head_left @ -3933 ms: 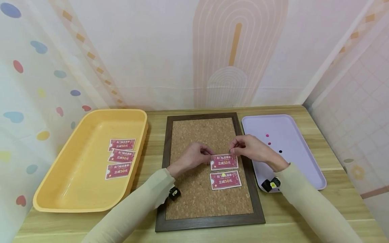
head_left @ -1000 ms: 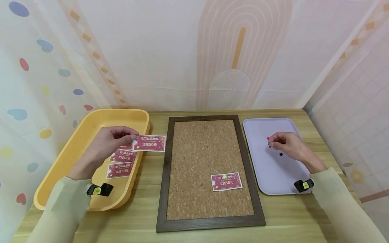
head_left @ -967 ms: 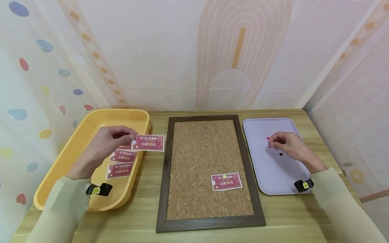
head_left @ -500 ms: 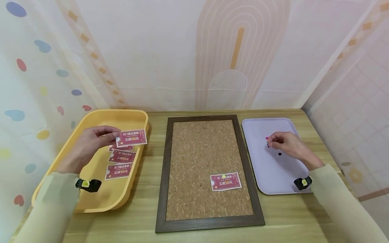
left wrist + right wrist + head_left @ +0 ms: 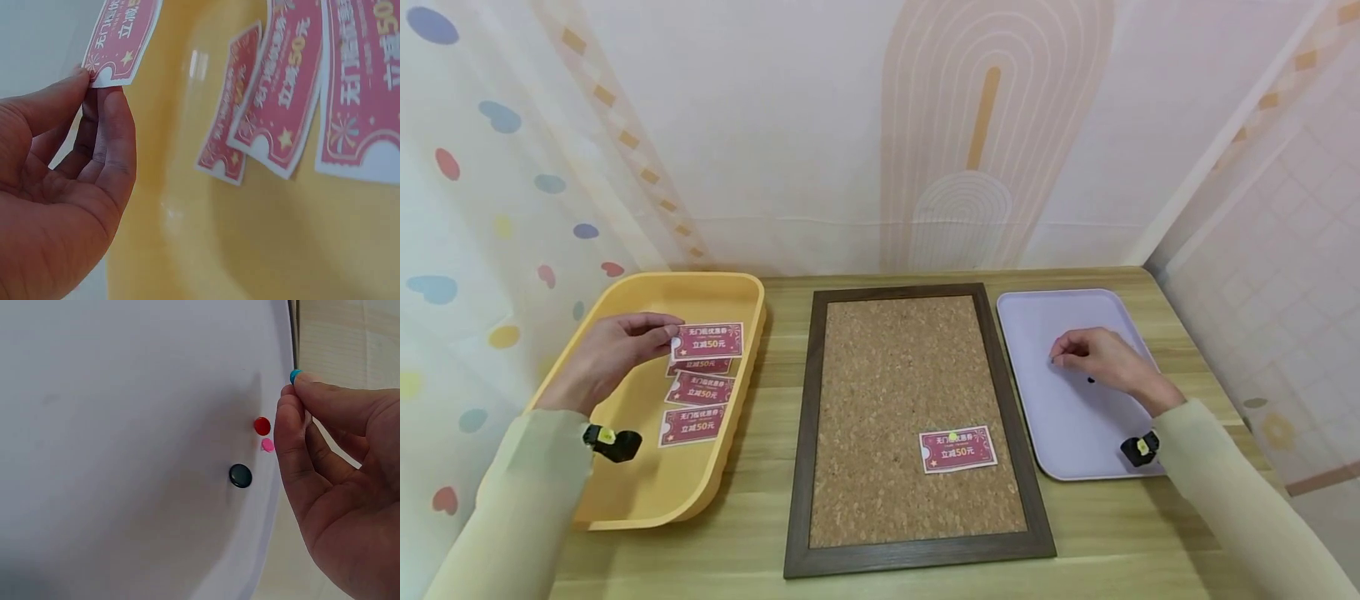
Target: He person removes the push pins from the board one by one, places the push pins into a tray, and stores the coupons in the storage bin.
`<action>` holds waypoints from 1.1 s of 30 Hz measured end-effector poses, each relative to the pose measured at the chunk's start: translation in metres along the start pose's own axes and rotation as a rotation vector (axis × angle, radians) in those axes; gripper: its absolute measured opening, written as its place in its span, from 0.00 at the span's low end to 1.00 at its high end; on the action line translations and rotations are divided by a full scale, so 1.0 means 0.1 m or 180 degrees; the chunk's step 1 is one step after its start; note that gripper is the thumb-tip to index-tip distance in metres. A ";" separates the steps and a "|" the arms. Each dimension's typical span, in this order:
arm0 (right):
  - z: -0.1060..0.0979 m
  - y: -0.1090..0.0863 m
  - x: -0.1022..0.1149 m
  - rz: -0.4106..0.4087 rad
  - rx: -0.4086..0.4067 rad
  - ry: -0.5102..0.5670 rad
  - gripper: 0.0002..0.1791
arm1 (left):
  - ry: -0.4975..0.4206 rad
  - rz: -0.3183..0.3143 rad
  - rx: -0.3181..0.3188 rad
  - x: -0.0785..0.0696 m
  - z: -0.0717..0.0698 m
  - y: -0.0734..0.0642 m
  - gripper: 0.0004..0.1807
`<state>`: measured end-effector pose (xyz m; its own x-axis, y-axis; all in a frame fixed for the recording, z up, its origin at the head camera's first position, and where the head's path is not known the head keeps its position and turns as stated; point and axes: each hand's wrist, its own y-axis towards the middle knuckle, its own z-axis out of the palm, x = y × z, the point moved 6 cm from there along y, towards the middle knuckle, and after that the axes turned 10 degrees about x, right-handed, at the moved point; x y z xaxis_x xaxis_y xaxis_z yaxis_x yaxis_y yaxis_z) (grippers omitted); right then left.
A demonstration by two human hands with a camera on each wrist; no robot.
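My left hand (image 5: 613,354) pinches a red coupon (image 5: 709,343) by its left edge, over the yellow bin (image 5: 617,524). Beneath it, several more coupons (image 5: 694,425) lie in the bin, the farthest partly covered in the head view. My right hand (image 5: 1105,360) is above the lilac tray (image 5: 1097,442), a blue thumbtack (image 5: 295,376) between thumb and fingertip. On the tray in the right wrist view are a red thumbtack (image 5: 262,425), a pink thumbtack (image 5: 267,445) and a black thumbtack (image 5: 240,475). Another coupon (image 5: 957,456) is on the corkboard (image 5: 895,375), a yellow thumbtack (image 5: 952,436) at its top edge.
The dark-framed corkboard lies flat between bin and tray on the wooden table (image 5: 760,550). A patterned curtain (image 5: 805,150) closes off the back and sides. The bin's raised wall stands left of the board.
Earlier both hands were at a second coupon on the board. Since then that coupon has gone left over the bin in my left hand, and my right hand has moved to the tray and picked up the blue thumbtack.
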<state>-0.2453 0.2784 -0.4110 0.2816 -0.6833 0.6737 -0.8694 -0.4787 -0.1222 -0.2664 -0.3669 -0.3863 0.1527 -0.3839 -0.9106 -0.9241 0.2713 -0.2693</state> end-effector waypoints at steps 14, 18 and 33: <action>0.07 0.03 -0.07 0.0081 0.0104 -0.0010 0.04 | -0.0345 -0.0141 0.0097 0.38 -0.09 0.13 0.09; 0.07 0.03 -0.07 0.0110 0.0099 -0.0027 0.04 | -0.0190 -0.0181 0.0033 0.44 -0.10 0.16 0.10; 0.08 0.01 -0.06 0.0161 0.0194 -0.0190 0.04 | 0.0430 -0.0385 -0.0089 0.50 -0.10 0.17 0.29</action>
<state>-0.2445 0.2774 -0.4212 0.2632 -0.7382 0.6211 -0.8574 -0.4742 -0.2002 -0.2781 -0.3905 -0.4328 0.2166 -0.5278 -0.8213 -0.9115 0.1920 -0.3638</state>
